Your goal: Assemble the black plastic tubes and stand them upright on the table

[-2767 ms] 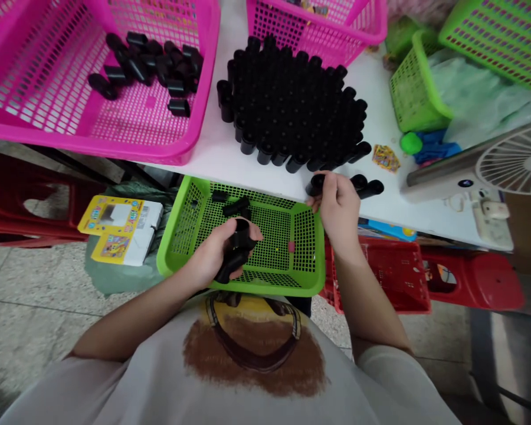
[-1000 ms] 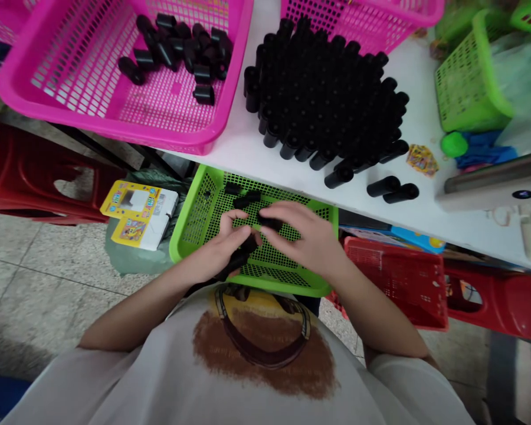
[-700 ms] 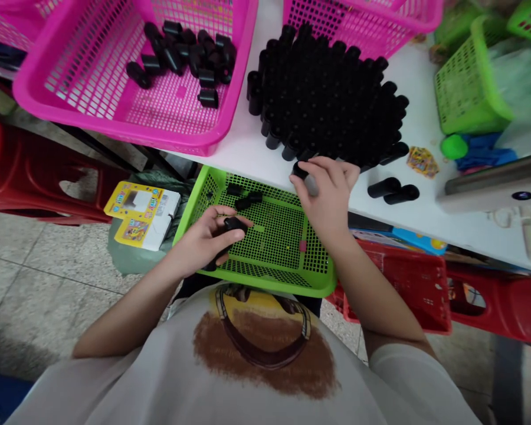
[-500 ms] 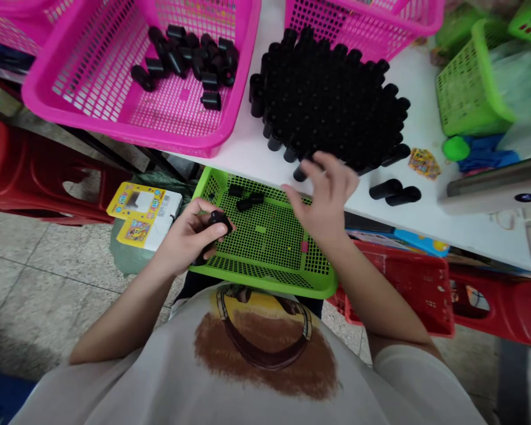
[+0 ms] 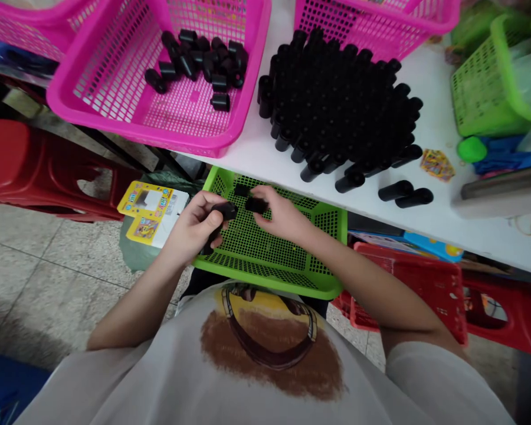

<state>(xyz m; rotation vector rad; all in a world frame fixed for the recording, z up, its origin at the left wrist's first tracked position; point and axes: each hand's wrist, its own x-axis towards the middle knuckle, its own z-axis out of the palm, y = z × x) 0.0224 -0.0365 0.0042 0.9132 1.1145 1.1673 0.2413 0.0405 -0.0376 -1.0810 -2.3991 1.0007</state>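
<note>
My left hand (image 5: 194, 227) is closed around a black tube (image 5: 225, 210), held over the left end of the green basket (image 5: 274, 276). Over the same basket, my right hand (image 5: 278, 213) has its thumb and fingertips on a short black cap (image 5: 256, 205). Another black cap (image 5: 241, 189) lies just behind it on the mesh. On the white table, many black tubes (image 5: 336, 100) stand packed upright in a block. A few lie tilted along its front edge, and two tubes (image 5: 396, 190) rest apart to the right.
A pink basket (image 5: 146, 131) holding several short black caps stands at the back left, with another pink basket (image 5: 380, 23) behind the tubes. A yellow-and-white carton (image 5: 154, 213) is left of my left hand. Red stools and a red crate (image 5: 407, 289) flank me.
My right hand has moved from the front of the tube block down and left into the green basket, onto a cap. My left hand still holds its tube. The view has shifted slightly.
</note>
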